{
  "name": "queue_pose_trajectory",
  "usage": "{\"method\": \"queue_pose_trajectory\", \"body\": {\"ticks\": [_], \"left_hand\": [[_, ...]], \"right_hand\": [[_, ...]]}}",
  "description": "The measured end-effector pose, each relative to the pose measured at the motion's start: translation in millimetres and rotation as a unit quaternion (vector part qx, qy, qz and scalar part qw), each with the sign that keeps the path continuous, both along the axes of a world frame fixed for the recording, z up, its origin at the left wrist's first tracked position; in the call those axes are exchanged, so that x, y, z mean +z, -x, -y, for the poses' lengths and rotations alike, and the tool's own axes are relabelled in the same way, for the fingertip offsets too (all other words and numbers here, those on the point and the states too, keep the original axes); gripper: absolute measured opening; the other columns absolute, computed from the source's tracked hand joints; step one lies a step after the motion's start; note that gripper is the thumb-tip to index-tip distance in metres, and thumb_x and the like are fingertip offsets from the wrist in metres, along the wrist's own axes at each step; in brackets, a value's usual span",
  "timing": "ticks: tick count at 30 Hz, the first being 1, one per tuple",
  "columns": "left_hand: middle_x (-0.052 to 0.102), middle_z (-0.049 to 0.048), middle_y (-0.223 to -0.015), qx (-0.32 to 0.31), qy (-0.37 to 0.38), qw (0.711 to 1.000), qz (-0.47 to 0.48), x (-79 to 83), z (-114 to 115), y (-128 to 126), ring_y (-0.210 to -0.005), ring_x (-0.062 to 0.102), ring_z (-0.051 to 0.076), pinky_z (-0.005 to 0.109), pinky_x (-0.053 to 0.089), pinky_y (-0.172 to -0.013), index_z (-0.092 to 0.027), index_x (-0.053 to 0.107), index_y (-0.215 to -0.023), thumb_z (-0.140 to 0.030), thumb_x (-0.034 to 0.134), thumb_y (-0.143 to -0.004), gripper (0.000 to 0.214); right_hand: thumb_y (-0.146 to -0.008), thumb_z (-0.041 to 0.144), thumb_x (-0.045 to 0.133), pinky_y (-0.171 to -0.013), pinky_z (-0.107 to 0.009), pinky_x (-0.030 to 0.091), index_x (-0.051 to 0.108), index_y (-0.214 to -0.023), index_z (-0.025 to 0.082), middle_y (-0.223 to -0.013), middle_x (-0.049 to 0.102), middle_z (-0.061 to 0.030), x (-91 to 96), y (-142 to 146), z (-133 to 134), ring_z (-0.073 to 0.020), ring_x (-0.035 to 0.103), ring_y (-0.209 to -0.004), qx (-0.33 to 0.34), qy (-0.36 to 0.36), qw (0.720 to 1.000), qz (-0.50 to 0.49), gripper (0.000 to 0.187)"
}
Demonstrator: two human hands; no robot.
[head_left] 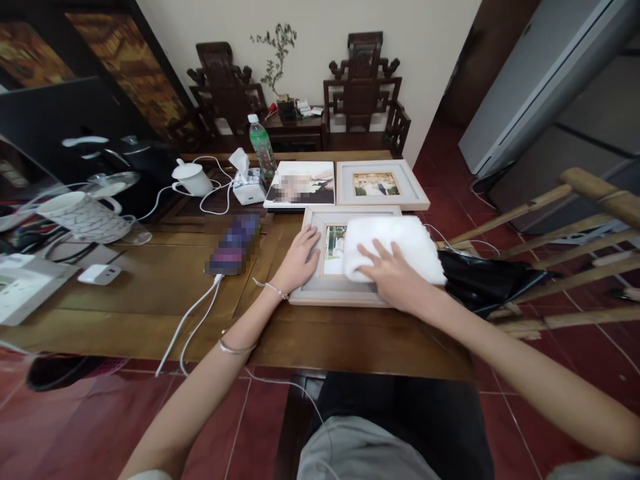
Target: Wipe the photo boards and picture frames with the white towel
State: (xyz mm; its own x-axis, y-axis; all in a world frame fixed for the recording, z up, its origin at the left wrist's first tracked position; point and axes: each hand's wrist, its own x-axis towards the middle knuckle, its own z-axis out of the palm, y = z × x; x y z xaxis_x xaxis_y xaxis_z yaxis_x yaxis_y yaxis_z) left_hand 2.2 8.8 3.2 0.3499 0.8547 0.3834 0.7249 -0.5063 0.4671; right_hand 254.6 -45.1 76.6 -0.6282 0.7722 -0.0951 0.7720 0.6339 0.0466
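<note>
A picture frame (330, 293) with a pale wide border lies flat near the table's front edge, a small photo inside it. My left hand (301, 259) rests on the frame's left side, its fingers stretched out over the border. A thick white fluffy cloth (415, 247) covers the right part of the frame and hides part of the photo. From above, my right hand (393, 270) holds the cloth against the frame, with the fingers apart and slightly bent into it and the thumb by its folded left edge.
Behind lie another frame (415, 190) and a photo panel (323, 175). Leftward on the wooden table (150, 320) are a phone (234, 245) with cables, tissue box (249, 189), bottle (262, 147), lidded cup (193, 179), mug (85, 217) and power strip (30, 283). A wooden chair (600, 193) stands right.
</note>
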Motion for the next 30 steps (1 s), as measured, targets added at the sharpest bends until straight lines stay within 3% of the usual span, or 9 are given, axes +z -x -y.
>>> {"method": "queue_pose_trajectory", "body": {"ticks": [4,8,12,19,22,26,30], "left_hand": [[0.050,0.0156,-0.148,0.002,-0.005,1.000,0.011,-3.4,-2,0,-0.146,0.035,0.031,0.056,0.028,-0.120,-0.013,0.055,-0.136,-0.025,0.040,-0.096,0.044],[0.049,0.0169,-0.148,0.003,-0.008,1.000,0.010,-4.7,-2,0,-0.146,0.034,0.031,0.056,0.028,-0.121,-0.012,0.055,-0.136,-0.024,0.039,-0.096,0.045],[0.049,0.0150,-0.149,-0.001,-0.006,1.000,0.004,-3.9,-2,1,-0.147,0.033,0.030,0.056,0.027,-0.121,-0.014,0.054,-0.138,-0.024,0.039,-0.096,0.045],[0.049,0.0185,-0.149,-0.002,-0.006,1.000,0.002,-2.3,0,0,-0.146,0.033,0.031,0.056,0.028,-0.120,-0.010,0.054,-0.137,-0.026,0.038,-0.097,0.045],[0.050,0.0167,-0.148,0.001,-0.007,1.000,0.005,-2.5,0,-1,-0.146,0.034,0.031,0.057,0.028,-0.120,-0.013,0.055,-0.137,-0.025,0.039,-0.097,0.045],[0.051,0.0145,-0.147,0.005,-0.012,1.000,0.012,-3.6,-1,-1,-0.145,0.036,0.030,0.057,0.029,-0.120,-0.015,0.055,-0.137,-0.026,0.041,-0.096,0.044],[0.051,0.0142,-0.147,0.004,-0.015,1.000,0.012,-3.9,-1,0,-0.145,0.036,0.029,0.056,0.030,-0.120,-0.015,0.055,-0.136,-0.026,0.041,-0.097,0.044]], "right_hand": [[-0.074,-0.007,0.041,-0.111,-0.065,0.033,0.062,-0.131,0.021,-0.159,0.035,-0.0125,18.9,-8,53,-0.0386,0.027,-0.146,0.042,0.069,0.996,-0.027,0.067],[-0.072,-0.008,0.041,-0.112,-0.066,0.031,0.066,-0.126,0.022,-0.160,0.032,-0.0108,21.1,2,68,-0.0403,0.025,-0.147,0.073,0.087,0.993,-0.037,0.066],[-0.074,-0.008,0.040,-0.110,-0.071,0.028,0.063,-0.130,0.021,-0.160,0.033,-0.0123,6.5,14,43,-0.0408,0.023,-0.147,0.076,0.061,0.994,-0.053,0.067],[-0.074,-0.009,0.038,-0.113,-0.071,0.022,0.056,-0.137,0.017,-0.161,0.030,-0.0118,-11.0,8,-50,-0.0384,0.019,-0.149,-0.011,-0.057,0.997,-0.057,0.071],[-0.075,-0.009,0.035,-0.111,-0.074,0.021,0.054,-0.139,0.018,-0.163,0.026,-0.0108,-13.7,10,-76,-0.0410,0.014,-0.149,-0.042,-0.105,0.991,-0.065,0.072],[-0.079,-0.007,0.036,-0.107,-0.078,0.022,0.058,-0.136,0.019,-0.162,0.029,-0.0124,-11.0,21,-75,-0.0467,0.018,-0.147,-0.050,-0.084,0.995,-0.037,0.067],[-0.077,-0.006,0.045,-0.102,-0.078,0.029,0.059,-0.136,0.021,-0.159,0.033,-0.0148,4.1,30,-34,-0.0506,0.027,-0.142,-0.023,0.003,1.000,0.005,0.066]]}}
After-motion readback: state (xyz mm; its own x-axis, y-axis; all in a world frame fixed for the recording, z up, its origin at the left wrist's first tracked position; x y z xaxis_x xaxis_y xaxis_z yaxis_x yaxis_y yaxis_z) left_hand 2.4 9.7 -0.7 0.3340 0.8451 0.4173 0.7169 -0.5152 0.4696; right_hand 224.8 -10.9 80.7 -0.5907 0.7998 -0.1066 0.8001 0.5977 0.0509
